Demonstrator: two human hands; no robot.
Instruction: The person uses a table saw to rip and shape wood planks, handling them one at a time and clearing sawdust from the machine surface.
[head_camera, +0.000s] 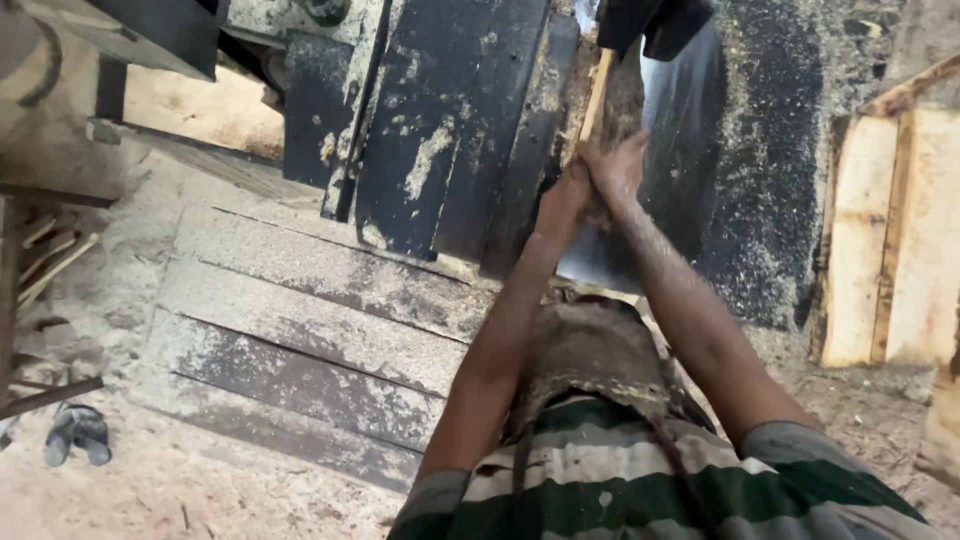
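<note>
Both of my arms reach forward over a shiny metal machine table (690, 120). My left hand (563, 198) and my right hand (617, 163) are pressed close together, clasping the near end of a long, narrow piece of rough wood (604, 92). The wood runs away from me toward a dark machine housing (655, 22) at the top. A pale cut face shows along its left side and darker bark on its right. My fingers hide the near end of the wood. A worn brown apron (590, 350) hangs over my striped shirt.
Sawdust-covered planks (300, 330) lie stepped on the left. Dark, dusty machine panels (440, 120) lean beyond them. Pale wood slabs (890, 230) stand at the right. A pair of sandals (75, 432) lies on the sawdust floor at lower left, with thin sticks (50, 260) above.
</note>
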